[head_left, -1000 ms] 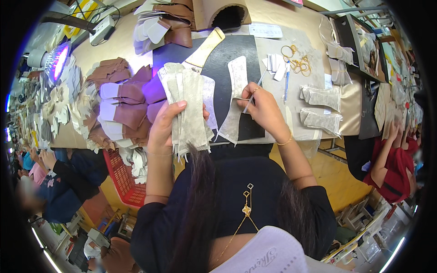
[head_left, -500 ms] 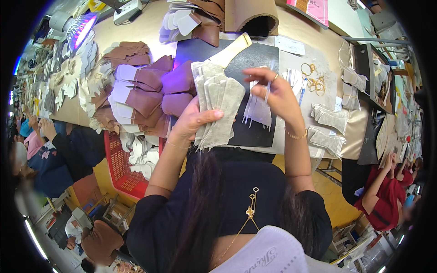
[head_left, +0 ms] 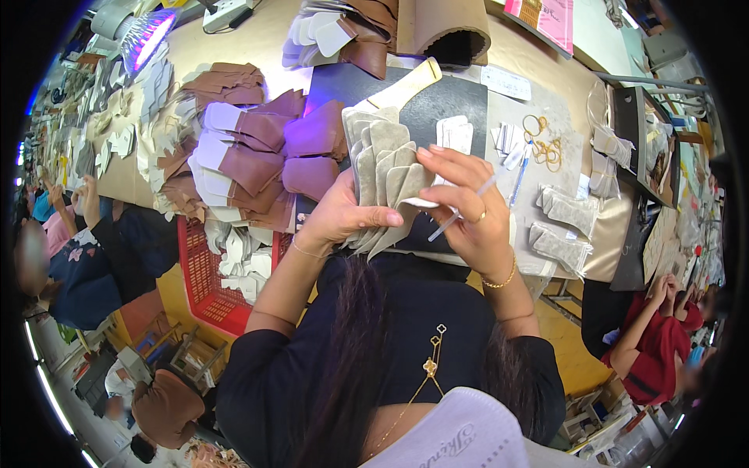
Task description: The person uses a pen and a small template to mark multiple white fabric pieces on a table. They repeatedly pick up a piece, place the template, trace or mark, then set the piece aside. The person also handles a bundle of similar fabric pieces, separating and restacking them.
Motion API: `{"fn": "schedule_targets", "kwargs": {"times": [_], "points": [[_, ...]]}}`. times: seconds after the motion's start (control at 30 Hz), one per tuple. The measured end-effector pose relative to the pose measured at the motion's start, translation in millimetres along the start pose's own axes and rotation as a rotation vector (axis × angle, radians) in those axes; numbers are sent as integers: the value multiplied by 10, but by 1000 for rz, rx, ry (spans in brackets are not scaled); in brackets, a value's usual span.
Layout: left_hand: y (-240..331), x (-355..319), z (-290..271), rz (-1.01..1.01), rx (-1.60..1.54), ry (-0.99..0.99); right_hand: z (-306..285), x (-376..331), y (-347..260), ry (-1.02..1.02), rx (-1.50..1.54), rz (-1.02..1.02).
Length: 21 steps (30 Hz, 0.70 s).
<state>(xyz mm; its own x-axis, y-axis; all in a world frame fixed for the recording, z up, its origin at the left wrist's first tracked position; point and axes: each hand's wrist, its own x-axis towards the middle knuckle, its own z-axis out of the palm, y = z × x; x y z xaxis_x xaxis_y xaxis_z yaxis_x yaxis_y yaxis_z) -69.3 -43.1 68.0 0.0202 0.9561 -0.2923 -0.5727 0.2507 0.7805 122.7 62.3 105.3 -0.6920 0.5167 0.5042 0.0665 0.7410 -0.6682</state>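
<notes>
Grey suede-like cut pieces (head_left: 382, 183) sit fanned in my left hand (head_left: 337, 218), fingers closed round their lower ends, held up above the near edge of the desk (head_left: 546, 70). Their long axes run roughly upright, narrow ends down in my palm, broad ends pointing away toward the far edge, the fan leaning slightly right. My right hand (head_left: 468, 210) pinches the top edge of the rightmost piece between thumb and forefinger, with a thin white pen (head_left: 460, 212) tucked between the other fingers, tip down-left. I judge the fan is loosely held: a hard pull could drag neighbours out and drop them off the near edge, and the pen tip could mark the suede. Beyond lie the dark cutting mat (head_left: 437, 101) and brown leather pieces (head_left: 257, 148) toward the far left corner.
</notes>
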Motion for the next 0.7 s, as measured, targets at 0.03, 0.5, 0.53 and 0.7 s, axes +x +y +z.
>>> {"fn": "schedule_targets", "kwargs": {"times": [0.03, 0.5, 0.53, 0.7], "points": [[-6, -1, 4, 6, -11, 3, -7, -19, -22, 11, -29, -34], [-32, -2, -6, 33, -52, -48, -57, -42, -96, 16, 89, -104], [-47, -12, -1, 33, -101, -25, -52, -68, -91, 19, 119, -109], [84, -90, -144, -64, -179, 4, -89, -310, -128, -47, 855, 149]]}}
